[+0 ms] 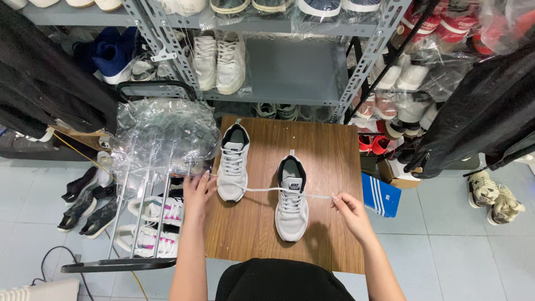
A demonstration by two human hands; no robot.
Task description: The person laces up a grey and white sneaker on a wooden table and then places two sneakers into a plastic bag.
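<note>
Lacing step: white flat shoelace (262, 190) being drawn taut above the near grey mesh running shoe (291, 202) on the brown wooden counter (329, 150).
Left hand (198, 192) and right hand (351, 212) each pinching a lace end; next move likely needing even tension.

**Both arms out, fingers pinched**

The left hand (198, 192) hangs over the table's left edge, fingers curled in a closed grip. The right hand (350, 212) sits near the right edge, thumb and forefinger pinched shut. Both forearms are bare, reaching forward from the near edge, spread apart.
</note>
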